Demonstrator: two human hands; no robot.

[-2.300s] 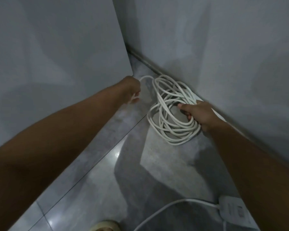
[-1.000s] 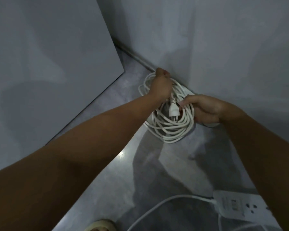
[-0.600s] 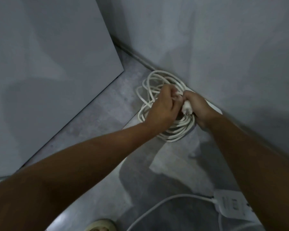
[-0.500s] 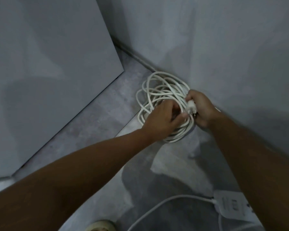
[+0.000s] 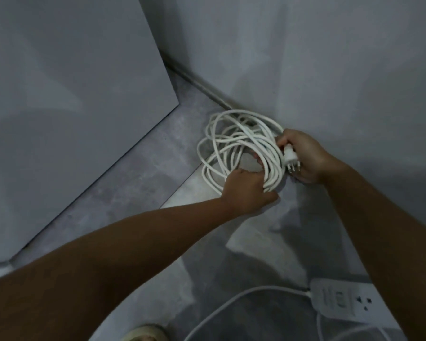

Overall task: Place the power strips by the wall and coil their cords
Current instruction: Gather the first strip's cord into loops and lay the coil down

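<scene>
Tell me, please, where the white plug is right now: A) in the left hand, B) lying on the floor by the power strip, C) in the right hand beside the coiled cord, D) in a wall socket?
C: the right hand grips the plug, prongs down, at the right edge of the coiled cord; the left hand holds its near side.

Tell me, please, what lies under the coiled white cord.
Grey tiled floor shows through the coiled white cord; anything beneath its strands, the left hand or the right hand is hidden.
</scene>
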